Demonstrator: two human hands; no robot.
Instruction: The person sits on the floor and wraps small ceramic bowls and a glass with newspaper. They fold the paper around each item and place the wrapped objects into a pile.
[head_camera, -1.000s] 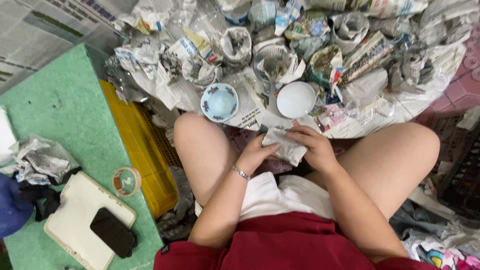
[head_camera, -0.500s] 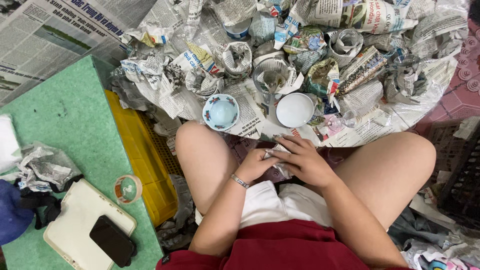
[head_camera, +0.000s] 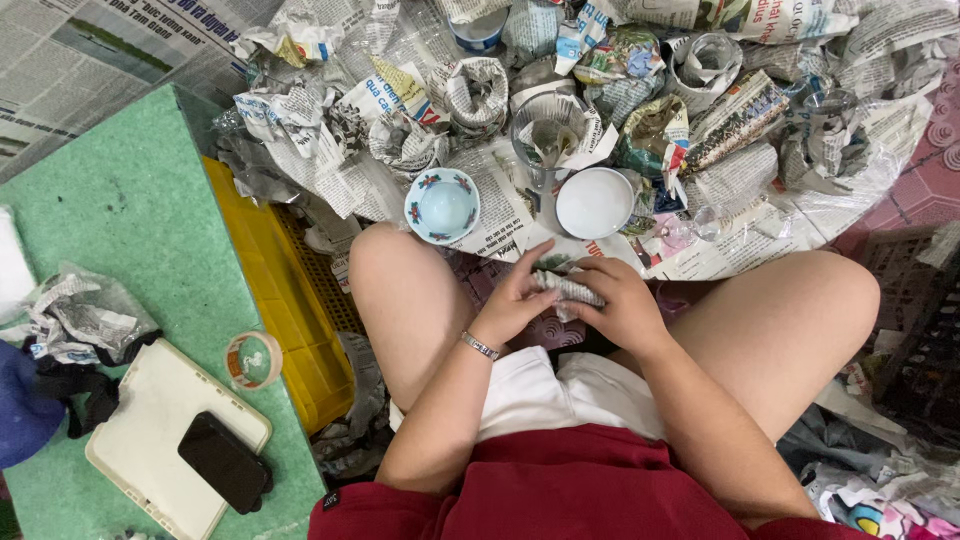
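Both hands closed around a small newspaper-wrapped bundle (head_camera: 566, 288) between the knees, the left hand (head_camera: 518, 295) cupping one end, the right hand (head_camera: 618, 302) gripping the other. Just beyond the grip sat a blue patterned bowl (head_camera: 442, 206) and a white bowl (head_camera: 594, 202), hemmed by crumpled newspaper (head_camera: 470, 95). Further left, a yellow crate (head_camera: 275, 290) edged the green table (head_camera: 110, 215)

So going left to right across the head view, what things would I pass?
Crumpled newspaper → tape roll → yellow crate → blue bowl → left hand → paper-wrapped bundle → right hand.
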